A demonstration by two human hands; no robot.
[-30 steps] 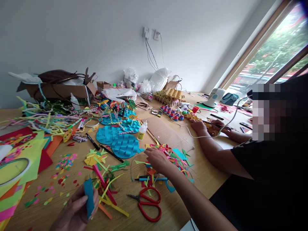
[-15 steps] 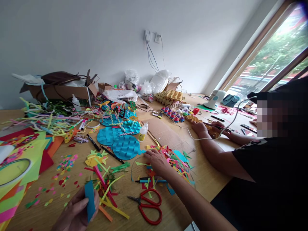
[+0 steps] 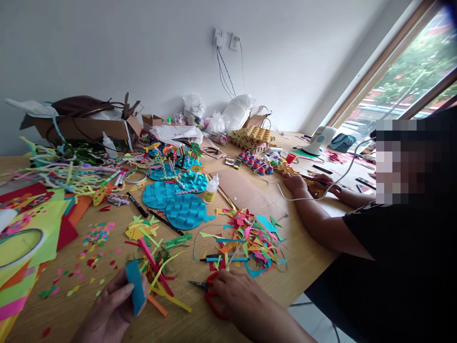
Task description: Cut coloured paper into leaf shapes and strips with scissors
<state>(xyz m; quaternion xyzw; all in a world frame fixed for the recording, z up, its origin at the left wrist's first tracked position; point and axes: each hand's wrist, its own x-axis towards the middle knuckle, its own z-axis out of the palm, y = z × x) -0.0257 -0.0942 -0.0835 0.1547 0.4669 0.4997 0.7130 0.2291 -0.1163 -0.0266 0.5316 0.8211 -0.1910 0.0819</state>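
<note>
My left hand (image 3: 113, 305) pinches a blue strip of paper (image 3: 134, 287) upright between thumb and fingers, low over the table. To its right, my right hand (image 3: 237, 295) lies over the red handles of the scissors (image 3: 214, 305), its fingers curled onto them. The dark blades still rest on the table, pointing left. Between my hands lie loose paper strips (image 3: 157, 267) in pink, yellow, orange and green. Beyond my right hand is a heap of coloured paper scraps (image 3: 255, 238) with a blue pen (image 3: 226, 259) beside it.
Blue woven paper discs (image 3: 185, 212) and a glue bottle (image 3: 211, 189) stand ahead. Coloured paper sheets (image 3: 46, 228) and a tape roll (image 3: 21, 247) are at left. A cardboard sheet (image 3: 243, 190) lies mid-table. On the right, a co-worker's arm (image 3: 314, 224) reaches over a white cable (image 3: 285, 204).
My right hand has drawn back from the paper scraps to the scissors and now covers their handles. My left hand still holds the blue strip. The view has shifted slightly.
</note>
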